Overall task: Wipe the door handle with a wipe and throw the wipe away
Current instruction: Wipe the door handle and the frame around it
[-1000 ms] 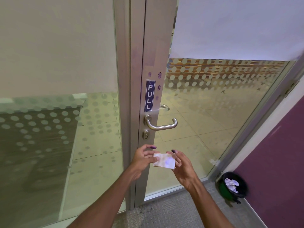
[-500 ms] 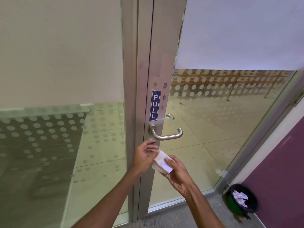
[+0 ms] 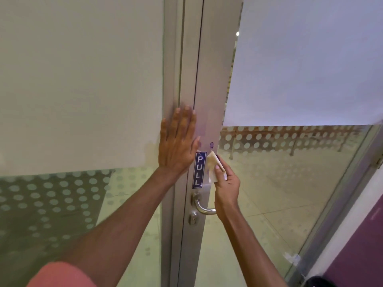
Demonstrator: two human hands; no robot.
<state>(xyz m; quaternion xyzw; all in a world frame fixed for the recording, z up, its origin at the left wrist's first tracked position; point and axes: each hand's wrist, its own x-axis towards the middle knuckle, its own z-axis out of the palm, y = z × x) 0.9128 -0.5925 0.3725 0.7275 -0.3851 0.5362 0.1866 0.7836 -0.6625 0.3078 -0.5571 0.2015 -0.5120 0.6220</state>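
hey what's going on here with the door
A person is cleaning a glass door. The left hand is pressed flat against the metal door frame, while the right hand holds a folded wipe against the frame beside the PULL sign. The wipe is above the lever handle, not on it, so the handle does not look wiped yet.
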